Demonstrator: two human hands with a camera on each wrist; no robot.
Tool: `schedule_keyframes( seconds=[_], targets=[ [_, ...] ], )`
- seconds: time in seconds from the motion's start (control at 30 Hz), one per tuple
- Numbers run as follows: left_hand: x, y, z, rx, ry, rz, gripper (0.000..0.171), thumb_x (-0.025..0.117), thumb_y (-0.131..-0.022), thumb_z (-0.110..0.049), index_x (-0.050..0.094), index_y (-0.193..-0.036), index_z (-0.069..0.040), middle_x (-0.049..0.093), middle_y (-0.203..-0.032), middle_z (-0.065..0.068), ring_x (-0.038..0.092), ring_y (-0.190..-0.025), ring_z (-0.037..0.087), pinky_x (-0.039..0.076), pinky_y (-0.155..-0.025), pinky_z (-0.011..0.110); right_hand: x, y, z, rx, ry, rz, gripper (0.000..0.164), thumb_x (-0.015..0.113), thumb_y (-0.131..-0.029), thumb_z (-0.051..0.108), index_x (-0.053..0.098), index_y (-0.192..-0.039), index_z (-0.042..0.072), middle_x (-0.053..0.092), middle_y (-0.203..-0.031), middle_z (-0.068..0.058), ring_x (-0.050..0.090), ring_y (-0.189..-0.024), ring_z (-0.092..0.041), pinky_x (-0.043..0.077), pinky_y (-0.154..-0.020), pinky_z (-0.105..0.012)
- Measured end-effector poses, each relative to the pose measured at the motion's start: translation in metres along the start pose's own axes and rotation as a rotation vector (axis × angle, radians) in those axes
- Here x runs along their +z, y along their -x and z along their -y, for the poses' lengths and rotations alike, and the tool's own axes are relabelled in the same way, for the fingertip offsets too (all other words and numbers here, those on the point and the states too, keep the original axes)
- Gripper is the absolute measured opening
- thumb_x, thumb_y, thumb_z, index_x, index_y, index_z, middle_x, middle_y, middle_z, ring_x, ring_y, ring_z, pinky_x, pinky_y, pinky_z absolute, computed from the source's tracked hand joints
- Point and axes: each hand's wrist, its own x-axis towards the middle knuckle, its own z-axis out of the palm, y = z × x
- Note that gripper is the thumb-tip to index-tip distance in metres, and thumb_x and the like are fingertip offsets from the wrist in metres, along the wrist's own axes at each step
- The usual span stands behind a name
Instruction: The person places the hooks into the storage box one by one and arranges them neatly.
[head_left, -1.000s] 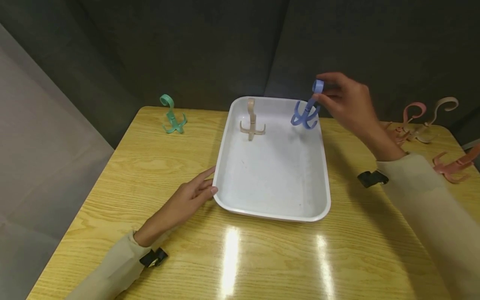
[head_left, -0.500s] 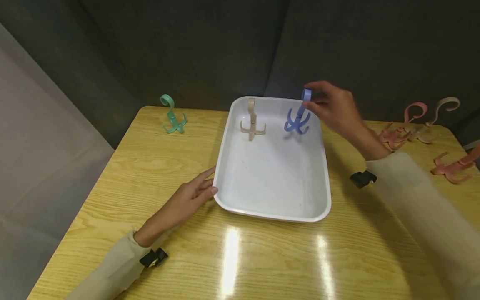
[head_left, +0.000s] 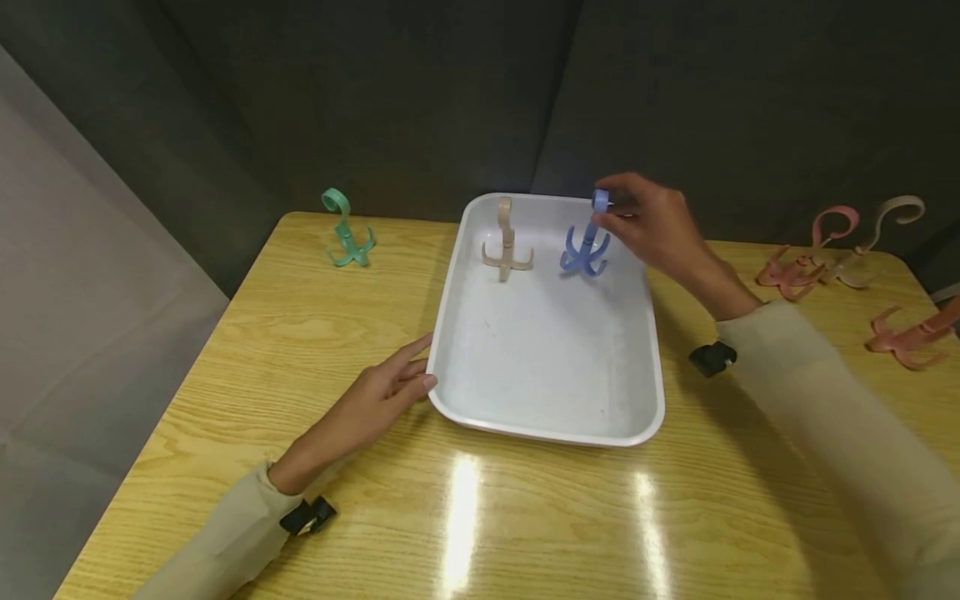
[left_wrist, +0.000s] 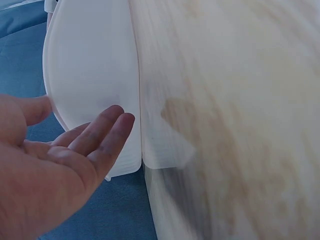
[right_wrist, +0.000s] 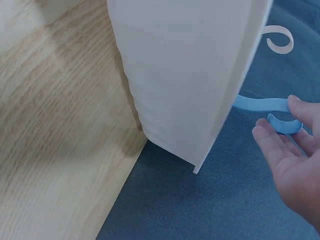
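My right hand [head_left: 651,218] pinches the curled top of a blue four-pronged rotating hook [head_left: 582,254] between thumb and fingers. The hook stands nearly upright with its prongs low inside the back right of a white tray [head_left: 551,358]. In the right wrist view the blue hook's stem [right_wrist: 260,104] runs behind the tray wall. A beige hook [head_left: 507,260] of the same kind stands in the tray's back left. My left hand [head_left: 375,400] touches the tray's left side near the front corner, its thumb at the rim and fingers [left_wrist: 107,135] extended along the outer wall.
A green hook [head_left: 348,242] stands on the wooden table [head_left: 300,333] left of the tray. Toward the right edge are a pink hook [head_left: 795,271], another beige hook [head_left: 862,250] and a reddish hook [head_left: 907,342]. A dark curtain [head_left: 405,100] hangs behind the table.
My right hand has moved left and down with the blue hook, bringing its prongs lower into the tray beside the beige hook. My left hand stays at the tray's side.
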Motion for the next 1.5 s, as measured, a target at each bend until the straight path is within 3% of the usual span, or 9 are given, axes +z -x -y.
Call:
schedule_keyframes(
  seconds=[0.5,1.5],
  targets=[
    [0.000,0.000,0.002,-0.009,-0.006,0.001,0.060,0.049,-0.100,-0.036,0.023,-0.151,-0.020,0.050,-0.137,0.010,0.052,-0.120,0.014,0.044,-0.097,0.033,0.012,-0.005,-0.004,0.011,-0.026,0.064,0.039,0.067,-0.089,0.009,0.055,-0.126,0.001,0.059,-0.124,-0.015,0.063,-0.105,-0.028,0.052,-0.084,-0.037],
    [-0.001,-0.001,0.003,0.003,0.016,0.006,0.060,0.049,-0.100,-0.035,0.023,-0.151,-0.019,0.049,-0.138,0.010,0.051,-0.121,0.013,0.044,-0.096,0.028,0.010,0.001,-0.003,0.076,0.004,0.116,0.050,0.067,-0.090,0.011,0.046,-0.135,0.004,0.053,-0.133,-0.017,0.058,-0.112,-0.032,0.050,-0.088,-0.043]
  ],
)
